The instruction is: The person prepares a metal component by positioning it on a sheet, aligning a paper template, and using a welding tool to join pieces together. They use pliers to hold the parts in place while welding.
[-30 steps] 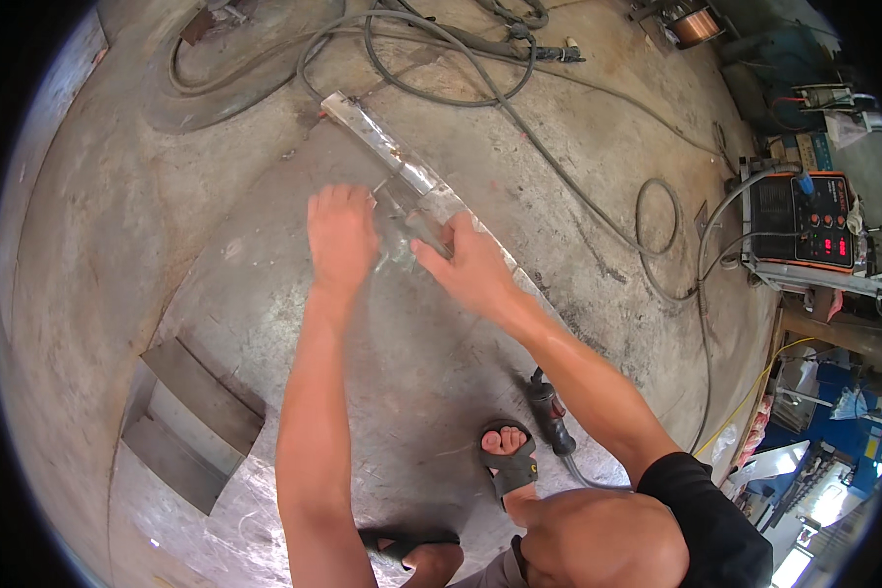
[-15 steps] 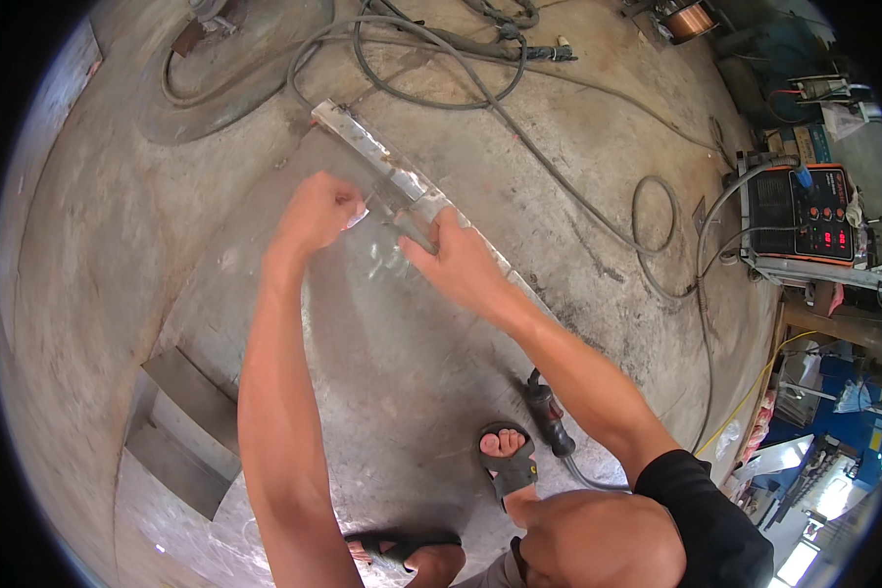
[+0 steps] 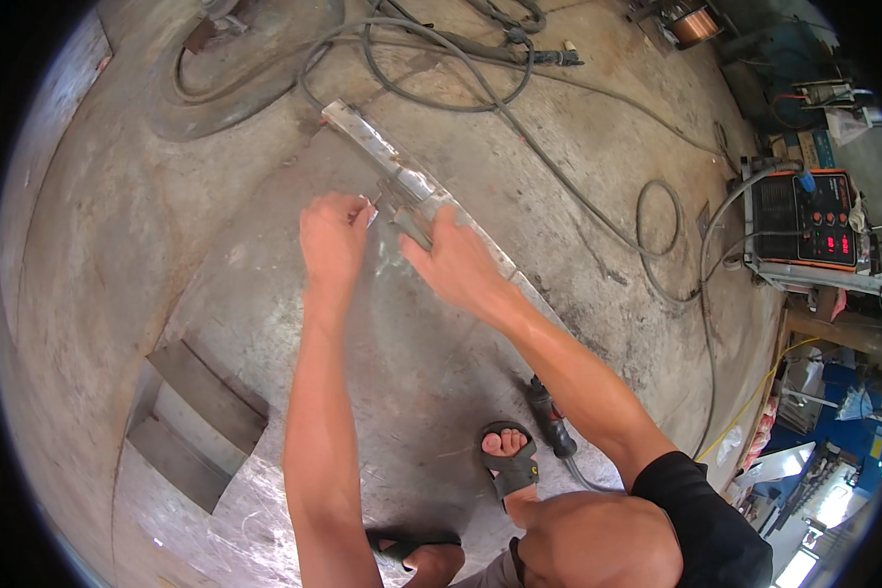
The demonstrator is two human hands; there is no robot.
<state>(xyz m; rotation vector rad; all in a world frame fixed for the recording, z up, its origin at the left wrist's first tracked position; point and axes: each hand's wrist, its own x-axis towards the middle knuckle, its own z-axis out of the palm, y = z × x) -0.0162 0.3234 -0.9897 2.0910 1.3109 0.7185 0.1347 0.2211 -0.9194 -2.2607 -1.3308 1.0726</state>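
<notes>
A long metal bar point(image 3: 372, 144) runs diagonally over a grey metal surface point(image 3: 382, 343). My right hand point(image 3: 458, 257) lies against the bar, its fingers and thumb closed around a short grey-green piece point(image 3: 414, 231), perhaps a tool's handle. Just beyond it, a bright metal part point(image 3: 416, 184) rests along the bar. Left of this, my left hand point(image 3: 333, 235) pinches a small, thin, shiny piece point(image 3: 371, 212) between thumb and fingers; its kind is too small to make out. A narrow gap separates the two hands.
A black corded power tool point(image 3: 554, 421) lies by my sandalled foot point(image 3: 508, 456). Cables point(image 3: 549, 162) loop over the floor toward a welding machine point(image 3: 804, 216) at the right. At lower left is a rectangular opening point(image 3: 196, 426) with metal sides. A copper wire spool point(image 3: 693, 26) stands far right.
My left hand has moved slightly right, closer to my right hand, and its forearm has swung to the right. My right hand keeps its place on the grey-green piece.
</notes>
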